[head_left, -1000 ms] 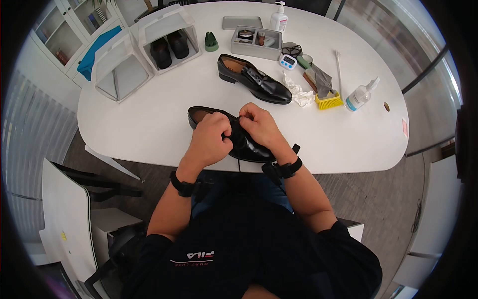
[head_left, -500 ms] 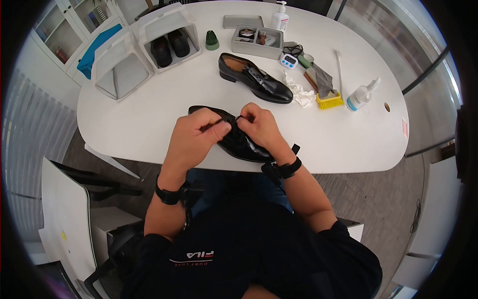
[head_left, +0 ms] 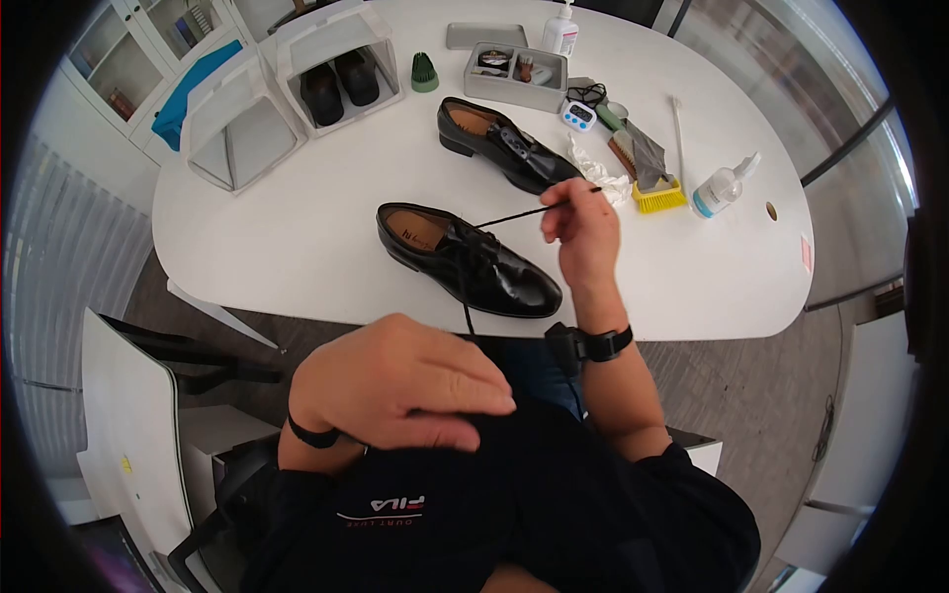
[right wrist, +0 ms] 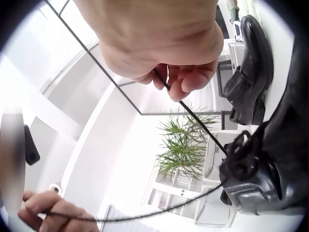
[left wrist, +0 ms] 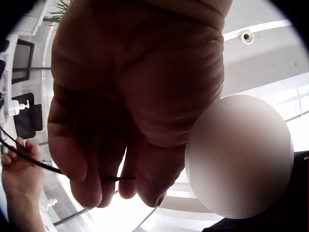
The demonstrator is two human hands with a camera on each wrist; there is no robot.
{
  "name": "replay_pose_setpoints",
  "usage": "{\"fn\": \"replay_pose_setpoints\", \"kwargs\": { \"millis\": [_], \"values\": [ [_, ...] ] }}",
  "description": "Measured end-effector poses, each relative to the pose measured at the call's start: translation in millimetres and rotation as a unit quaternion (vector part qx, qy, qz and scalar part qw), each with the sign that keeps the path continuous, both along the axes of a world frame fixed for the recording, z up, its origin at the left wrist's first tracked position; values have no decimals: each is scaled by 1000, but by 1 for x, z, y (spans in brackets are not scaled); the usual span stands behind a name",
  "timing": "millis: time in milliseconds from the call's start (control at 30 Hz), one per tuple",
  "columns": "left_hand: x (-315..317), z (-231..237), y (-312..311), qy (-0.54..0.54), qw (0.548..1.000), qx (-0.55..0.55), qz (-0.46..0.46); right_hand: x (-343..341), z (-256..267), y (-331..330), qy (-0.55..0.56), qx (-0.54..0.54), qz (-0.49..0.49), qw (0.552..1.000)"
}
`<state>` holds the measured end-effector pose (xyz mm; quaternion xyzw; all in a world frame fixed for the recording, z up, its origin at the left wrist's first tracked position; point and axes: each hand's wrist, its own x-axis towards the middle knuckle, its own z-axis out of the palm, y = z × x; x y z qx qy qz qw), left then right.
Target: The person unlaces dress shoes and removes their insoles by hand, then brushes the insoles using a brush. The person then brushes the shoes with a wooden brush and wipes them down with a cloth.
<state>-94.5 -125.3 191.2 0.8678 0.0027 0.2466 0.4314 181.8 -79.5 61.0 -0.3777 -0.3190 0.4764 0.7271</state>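
Observation:
A black leather shoe (head_left: 499,279) lies near the table's front edge, its opening to the left and toe to the right. The left hand (head_left: 400,385), raised close over the lap, pinches one end of its black lace (left wrist: 46,166); in the left wrist view the lace passes between the fingers. Right of the shoe, the right hand (head_left: 585,237) grips the other lace end, stretched straight from the shoe (right wrist: 198,121). Behind lies a second black shoe (head_left: 509,148).
Behind stand two light boxes, one holding dark shoes (head_left: 341,87), a green brush (head_left: 423,73) and a grey case (head_left: 516,94). To the right are a timer (head_left: 578,116), crumpled paper (head_left: 599,170), a yellow brush (head_left: 659,198) and a spray bottle (head_left: 717,191).
Both hands have moved off the shoe: the left down toward the body, the right out to the right. The lace ends are drawn apart, and the shoe's opening now shows.

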Motion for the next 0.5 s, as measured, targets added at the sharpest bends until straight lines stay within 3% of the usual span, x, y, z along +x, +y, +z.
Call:
{"fn": "replay_pose_setpoints", "kwargs": {
  "millis": [100, 167, 200, 233, 300, 400, 467, 500],
  "values": [
    [-7, 2, 4, -38, 999, -12, -28, 38, -7, -6, 4, -7, -5, 1000],
    [-19, -11, 14, -60, 981, -56, 176, 62, -9, -13, -45, -92, -32, 994],
    [-19, -21, 23, -14, 950, -103, 294, 68, -9, -17, -100, -134, -79, 983],
    [-17, -37, 38, 31, 902, -145, 406, 65, -7, -20, -208, -174, -159, 949],
    [-16, -88, 68, 29, 883, -69, 464, 58, -9, -29, -488, -143, -276, 816],
    [-4, -128, 79, 42, 879, 3, 474, 37, -19, -37, -443, -71, -115, 886],
    [8, -133, 77, 58, 888, 18, 455, 1, -1, -46, -461, -27, -16, 887],
    [10, -131, 77, 57, 889, 17, 455, -11, 1, -45, -529, 17, -17, 848]
  ]
}}
